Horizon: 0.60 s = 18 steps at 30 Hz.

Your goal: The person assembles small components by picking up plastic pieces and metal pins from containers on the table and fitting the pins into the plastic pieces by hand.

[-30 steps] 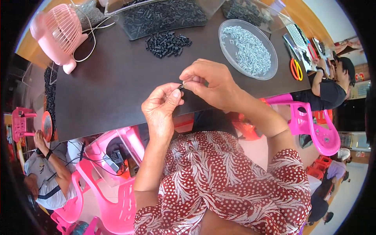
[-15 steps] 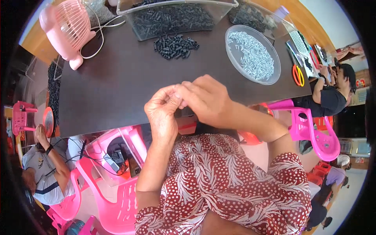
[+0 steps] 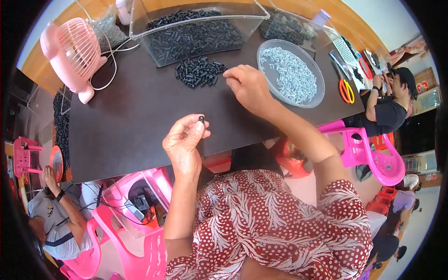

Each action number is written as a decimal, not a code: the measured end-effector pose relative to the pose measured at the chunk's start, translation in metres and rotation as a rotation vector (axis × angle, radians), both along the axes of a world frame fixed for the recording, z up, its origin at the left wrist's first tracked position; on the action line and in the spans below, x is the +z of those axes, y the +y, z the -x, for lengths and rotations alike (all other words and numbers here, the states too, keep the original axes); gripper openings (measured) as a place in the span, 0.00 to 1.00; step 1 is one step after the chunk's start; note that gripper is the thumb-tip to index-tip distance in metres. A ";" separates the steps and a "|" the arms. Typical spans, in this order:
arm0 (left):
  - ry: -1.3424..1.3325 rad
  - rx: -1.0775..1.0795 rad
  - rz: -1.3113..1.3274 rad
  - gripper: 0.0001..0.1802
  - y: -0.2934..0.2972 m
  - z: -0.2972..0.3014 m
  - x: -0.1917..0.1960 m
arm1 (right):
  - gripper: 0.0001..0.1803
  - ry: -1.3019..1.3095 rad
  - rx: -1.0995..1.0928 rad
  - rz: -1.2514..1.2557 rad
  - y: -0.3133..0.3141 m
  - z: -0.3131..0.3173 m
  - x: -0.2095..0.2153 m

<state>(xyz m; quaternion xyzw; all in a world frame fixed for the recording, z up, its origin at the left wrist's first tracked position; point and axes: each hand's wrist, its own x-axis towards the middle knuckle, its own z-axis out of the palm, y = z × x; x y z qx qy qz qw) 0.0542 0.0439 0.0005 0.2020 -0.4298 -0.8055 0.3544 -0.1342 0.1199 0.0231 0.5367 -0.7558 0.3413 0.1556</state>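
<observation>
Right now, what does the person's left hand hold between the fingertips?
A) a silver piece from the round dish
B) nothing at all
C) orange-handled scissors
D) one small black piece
D: the left hand is raised over the dark table and pinches one small black piece at its fingertips, while the right hand reaches beside the loose pile of black pieces.

The two hands, joined over one small piece a second ago, are now apart. The right hand (image 3: 249,86) reaches up-frame to the loose pile of black pieces (image 3: 199,72) on the counter (image 3: 130,116), while the left hand (image 3: 183,140) alone pinches the small black piece (image 3: 201,119) at centre frame.
</observation>
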 end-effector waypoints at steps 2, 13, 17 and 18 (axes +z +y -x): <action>0.004 0.003 -0.004 0.08 0.000 0.001 -0.002 | 0.05 0.036 -0.008 -0.034 -0.006 0.007 -0.010; 0.003 0.006 0.070 0.08 0.002 -0.001 -0.003 | 0.07 0.196 0.008 -0.040 -0.025 -0.010 -0.019; 0.013 0.007 0.059 0.08 0.003 -0.002 -0.002 | 0.07 0.271 0.003 -0.064 -0.031 -0.013 -0.022; 0.019 0.006 0.061 0.08 0.003 -0.002 -0.002 | 0.07 0.284 0.001 -0.068 -0.032 -0.013 -0.023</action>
